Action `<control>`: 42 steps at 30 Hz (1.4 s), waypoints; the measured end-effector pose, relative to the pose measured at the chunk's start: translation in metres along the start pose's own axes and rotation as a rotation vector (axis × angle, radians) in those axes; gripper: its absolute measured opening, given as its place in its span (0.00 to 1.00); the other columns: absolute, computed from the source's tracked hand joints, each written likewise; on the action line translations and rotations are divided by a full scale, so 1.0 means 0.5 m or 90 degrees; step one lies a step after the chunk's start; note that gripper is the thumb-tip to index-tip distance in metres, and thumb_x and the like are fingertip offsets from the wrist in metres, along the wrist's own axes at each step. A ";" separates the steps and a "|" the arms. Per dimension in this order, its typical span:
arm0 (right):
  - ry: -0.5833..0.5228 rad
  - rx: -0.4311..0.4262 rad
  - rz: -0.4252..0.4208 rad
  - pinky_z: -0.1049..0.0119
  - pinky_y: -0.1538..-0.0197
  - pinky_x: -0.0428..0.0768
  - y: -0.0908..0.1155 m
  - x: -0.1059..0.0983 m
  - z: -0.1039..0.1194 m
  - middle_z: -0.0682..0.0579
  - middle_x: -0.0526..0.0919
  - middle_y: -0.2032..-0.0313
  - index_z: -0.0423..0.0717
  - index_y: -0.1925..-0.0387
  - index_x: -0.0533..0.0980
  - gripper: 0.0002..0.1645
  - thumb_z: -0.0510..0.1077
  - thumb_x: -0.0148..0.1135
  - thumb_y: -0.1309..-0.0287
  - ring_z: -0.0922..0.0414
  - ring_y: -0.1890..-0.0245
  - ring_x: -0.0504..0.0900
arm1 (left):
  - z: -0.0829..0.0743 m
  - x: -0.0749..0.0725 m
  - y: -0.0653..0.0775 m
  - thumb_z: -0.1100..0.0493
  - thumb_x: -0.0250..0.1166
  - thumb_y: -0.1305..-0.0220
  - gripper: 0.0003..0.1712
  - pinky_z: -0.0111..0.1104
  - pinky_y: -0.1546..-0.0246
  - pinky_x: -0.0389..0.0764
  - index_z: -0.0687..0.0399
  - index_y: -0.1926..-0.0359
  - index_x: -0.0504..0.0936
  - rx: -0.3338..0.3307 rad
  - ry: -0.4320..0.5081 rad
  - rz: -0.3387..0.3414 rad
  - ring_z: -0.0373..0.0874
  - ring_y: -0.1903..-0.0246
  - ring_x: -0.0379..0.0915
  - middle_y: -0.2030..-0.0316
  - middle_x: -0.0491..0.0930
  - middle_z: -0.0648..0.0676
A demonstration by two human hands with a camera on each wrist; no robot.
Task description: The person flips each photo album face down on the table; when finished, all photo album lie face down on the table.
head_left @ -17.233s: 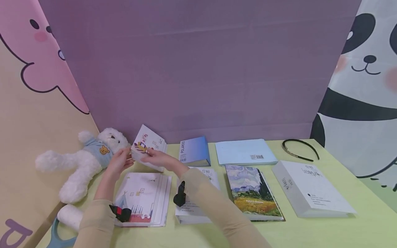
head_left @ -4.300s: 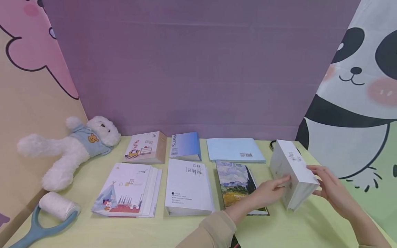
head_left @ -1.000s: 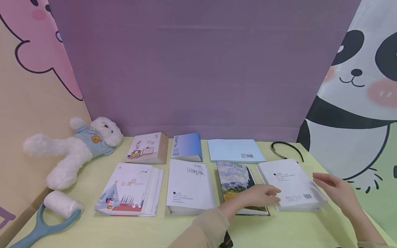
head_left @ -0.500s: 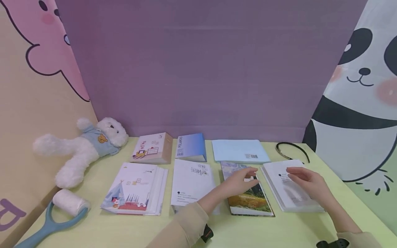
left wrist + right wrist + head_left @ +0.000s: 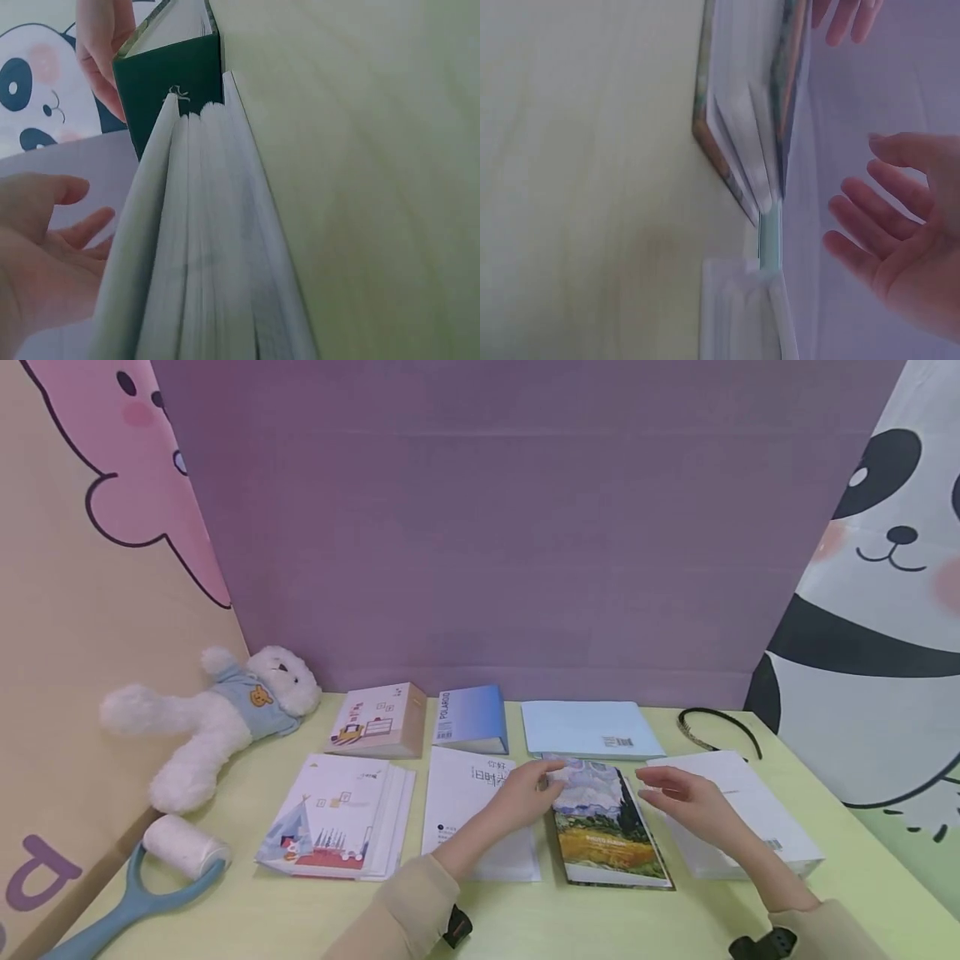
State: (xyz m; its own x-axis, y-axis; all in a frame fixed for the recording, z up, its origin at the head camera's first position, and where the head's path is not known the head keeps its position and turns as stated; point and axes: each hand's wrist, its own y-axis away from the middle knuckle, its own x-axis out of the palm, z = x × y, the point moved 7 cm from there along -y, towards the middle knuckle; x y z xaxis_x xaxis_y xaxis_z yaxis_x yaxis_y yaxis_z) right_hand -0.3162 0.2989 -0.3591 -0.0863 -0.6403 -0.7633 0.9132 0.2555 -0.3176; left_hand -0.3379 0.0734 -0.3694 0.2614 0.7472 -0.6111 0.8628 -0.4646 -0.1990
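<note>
My left hand (image 5: 522, 795) hovers over the right side of a white thick album (image 5: 480, 852), near the upper left of the landscape-cover photo album (image 5: 609, 827). Its fingers are loosely bent around nothing. On the other side, my right hand (image 5: 690, 797) is raised between that photo album and the rightmost white album (image 5: 750, 785), which lies with its barcode side up. In the right wrist view, the fingers of the right hand (image 5: 907, 225) are spread and hold nothing. The left wrist view shows the left hand (image 5: 37, 262) apart from the albums, beside a dark green spine (image 5: 169, 94).
At the back lie a pinkish album (image 5: 377, 720), a blue Polaroid album (image 5: 471, 718), a pale blue album (image 5: 588, 727) and a black headband (image 5: 720, 718). A tent-picture album (image 5: 326, 818), a plush bear (image 5: 232, 710) and a lint roller (image 5: 180, 852) lie left.
Earlier I handled the pinkish album, then turned the rightmost white album, which now lies with its other cover up. Both hands have left it and moved left to the landscape photo album.
</note>
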 end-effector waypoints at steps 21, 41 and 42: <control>-0.023 0.021 0.192 0.42 0.45 0.73 0.007 0.077 0.032 0.31 0.64 0.38 0.32 0.41 0.69 0.35 0.51 0.63 0.43 0.32 0.39 0.64 | 0.038 0.012 0.031 0.50 0.51 0.30 0.24 0.36 0.47 0.76 0.58 0.40 0.73 -0.066 -0.069 0.166 0.48 0.44 0.72 0.42 0.76 0.55; -0.006 0.130 0.169 0.39 0.45 0.70 0.006 0.088 0.028 0.31 0.57 0.34 0.40 0.39 0.70 0.37 0.58 0.63 0.45 0.30 0.37 0.58 | 0.057 0.032 0.025 0.46 0.51 0.31 0.29 0.27 0.87 0.57 0.54 0.34 0.66 -0.108 -0.016 0.200 0.36 0.90 0.47 0.34 0.65 0.51; -0.006 0.133 0.169 0.39 0.45 0.70 0.005 0.088 0.029 0.31 0.57 0.34 0.40 0.39 0.69 0.38 0.58 0.63 0.44 0.30 0.37 0.58 | 0.057 0.031 0.025 0.46 0.51 0.31 0.29 0.27 0.88 0.56 0.54 0.34 0.65 -0.109 -0.004 0.195 0.36 0.90 0.48 0.34 0.65 0.51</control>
State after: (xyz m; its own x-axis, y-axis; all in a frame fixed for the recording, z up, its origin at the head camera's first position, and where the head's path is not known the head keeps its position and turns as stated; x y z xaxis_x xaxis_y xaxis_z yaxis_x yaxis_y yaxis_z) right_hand -0.3120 0.2607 -0.3855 0.1692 -0.5786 -0.7979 0.9652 0.2611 0.0153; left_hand -0.3355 0.0656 -0.4029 0.5166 0.5827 -0.6273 0.8051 -0.5799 0.1244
